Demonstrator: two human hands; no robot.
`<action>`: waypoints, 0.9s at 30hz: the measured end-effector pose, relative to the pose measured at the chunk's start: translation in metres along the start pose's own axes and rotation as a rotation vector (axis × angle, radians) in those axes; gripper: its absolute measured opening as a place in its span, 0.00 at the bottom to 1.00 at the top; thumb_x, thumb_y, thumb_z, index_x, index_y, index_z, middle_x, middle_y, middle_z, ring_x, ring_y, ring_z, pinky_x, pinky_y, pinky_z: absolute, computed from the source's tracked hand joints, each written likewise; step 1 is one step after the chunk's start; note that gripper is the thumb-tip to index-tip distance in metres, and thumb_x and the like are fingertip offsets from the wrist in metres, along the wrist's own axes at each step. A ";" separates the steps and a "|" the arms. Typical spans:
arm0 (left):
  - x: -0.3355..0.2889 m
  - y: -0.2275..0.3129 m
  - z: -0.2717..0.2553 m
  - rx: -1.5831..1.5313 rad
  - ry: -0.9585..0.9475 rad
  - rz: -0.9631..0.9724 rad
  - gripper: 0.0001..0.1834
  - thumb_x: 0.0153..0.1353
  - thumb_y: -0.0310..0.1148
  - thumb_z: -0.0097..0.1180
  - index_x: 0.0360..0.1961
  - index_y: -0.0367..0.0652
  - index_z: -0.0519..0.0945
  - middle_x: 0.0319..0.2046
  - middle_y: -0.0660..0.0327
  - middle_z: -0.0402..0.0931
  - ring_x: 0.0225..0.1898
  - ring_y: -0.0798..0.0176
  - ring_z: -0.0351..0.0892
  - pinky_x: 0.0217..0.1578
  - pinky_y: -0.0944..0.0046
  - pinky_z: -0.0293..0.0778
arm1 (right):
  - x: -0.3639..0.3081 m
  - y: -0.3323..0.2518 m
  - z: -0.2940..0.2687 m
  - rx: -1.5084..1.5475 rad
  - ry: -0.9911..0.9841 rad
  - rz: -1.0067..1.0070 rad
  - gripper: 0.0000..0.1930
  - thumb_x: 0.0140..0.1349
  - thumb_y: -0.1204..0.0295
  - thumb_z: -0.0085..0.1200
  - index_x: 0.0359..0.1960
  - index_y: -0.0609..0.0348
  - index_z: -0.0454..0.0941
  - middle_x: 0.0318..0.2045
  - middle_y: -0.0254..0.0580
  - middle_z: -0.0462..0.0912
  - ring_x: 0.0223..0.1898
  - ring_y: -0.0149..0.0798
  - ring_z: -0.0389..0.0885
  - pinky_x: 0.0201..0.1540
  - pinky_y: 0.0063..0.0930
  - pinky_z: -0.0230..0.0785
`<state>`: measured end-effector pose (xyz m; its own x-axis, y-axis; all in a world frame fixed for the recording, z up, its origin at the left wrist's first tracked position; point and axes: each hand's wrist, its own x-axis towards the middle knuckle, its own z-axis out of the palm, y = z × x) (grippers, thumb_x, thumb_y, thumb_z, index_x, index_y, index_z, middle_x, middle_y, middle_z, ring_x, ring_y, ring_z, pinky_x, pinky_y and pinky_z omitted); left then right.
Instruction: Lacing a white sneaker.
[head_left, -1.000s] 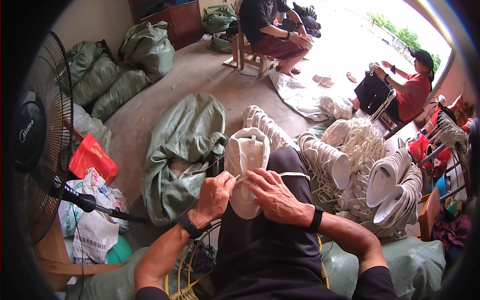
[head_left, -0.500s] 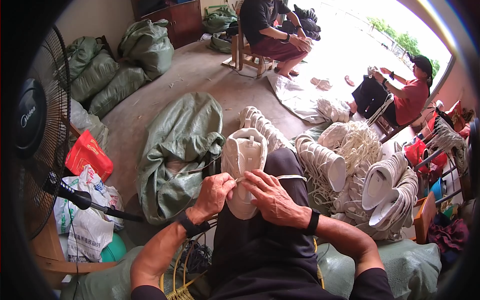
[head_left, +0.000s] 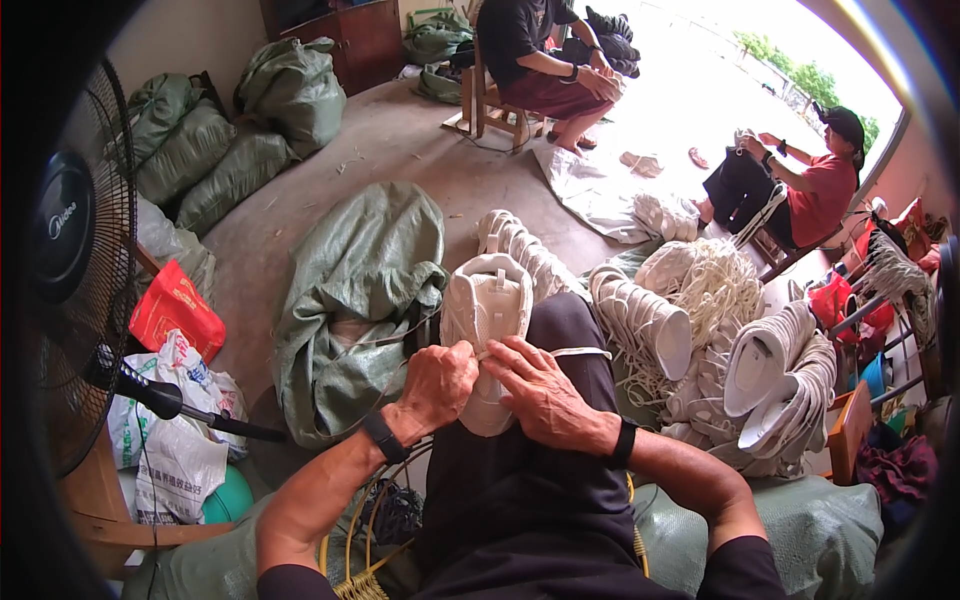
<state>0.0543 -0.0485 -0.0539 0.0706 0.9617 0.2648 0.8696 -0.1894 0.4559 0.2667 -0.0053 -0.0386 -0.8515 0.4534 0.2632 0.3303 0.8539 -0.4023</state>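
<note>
A cream-white shoe upper (head_left: 486, 300) rests across my knees, its heel opening facing away from me and its toe toward me. My left hand (head_left: 436, 388) is closed at the left side of the shoe, pinching a white shoelace near the lacing. My right hand (head_left: 555, 400) lies over the right side, index finger stretched across the front; its thumb is hidden. The flat white shoelace (head_left: 582, 351) passes out behind the right fingers and ends over my dark trouser leg. Where the lace enters the eyelets is covered by my fingers.
Strings of shoe uppers (head_left: 640, 320) and a heap of loose laces (head_left: 715, 285) lie at right. A green sack (head_left: 365, 290) spreads on the floor ahead; a black fan (head_left: 80, 230) stands at left. Two people sit farther off, one handling a shoe (head_left: 745, 140).
My left hand has turned slightly, its back now rolled over more and its fingers curled tighter. The right hand and the shoe have hardly moved.
</note>
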 end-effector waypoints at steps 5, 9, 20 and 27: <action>0.008 0.007 -0.019 0.011 0.060 0.036 0.07 0.57 0.32 0.62 0.36 0.44 0.80 0.39 0.55 0.78 0.38 0.48 0.81 0.37 0.52 0.77 | -0.001 -0.001 -0.002 0.020 0.020 0.000 0.29 0.58 0.75 0.59 0.64 0.62 0.69 0.69 0.48 0.65 0.73 0.52 0.56 0.72 0.47 0.52; 0.029 0.007 -0.047 0.126 0.103 0.417 0.14 0.51 0.28 0.68 0.38 0.45 0.77 0.48 0.59 0.74 0.46 0.51 0.78 0.44 0.54 0.78 | 0.003 -0.003 -0.006 -0.086 0.048 -0.038 0.26 0.59 0.75 0.58 0.62 0.61 0.72 0.63 0.47 0.70 0.68 0.50 0.64 0.68 0.44 0.55; 0.041 -0.010 -0.072 0.163 -0.316 0.457 0.13 0.49 0.31 0.69 0.34 0.42 0.78 0.39 0.55 0.75 0.36 0.48 0.82 0.36 0.51 0.80 | 0.051 0.016 0.011 0.282 0.185 0.055 0.07 0.61 0.71 0.55 0.34 0.52 0.86 0.33 0.41 0.77 0.45 0.44 0.75 0.44 0.40 0.59; 0.032 -0.008 -0.067 0.080 -0.166 0.485 0.14 0.52 0.30 0.67 0.36 0.34 0.78 0.39 0.55 0.75 0.39 0.51 0.82 0.39 0.55 0.81 | 0.062 0.020 0.013 0.303 0.106 0.116 0.06 0.59 0.71 0.55 0.29 0.55 0.84 0.29 0.41 0.77 0.42 0.45 0.77 0.44 0.43 0.60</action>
<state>0.0165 -0.0296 0.0080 0.5460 0.7867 0.2882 0.7517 -0.6118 0.2461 0.2152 0.0371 -0.0416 -0.7633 0.5806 0.2835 0.2728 0.6873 -0.6732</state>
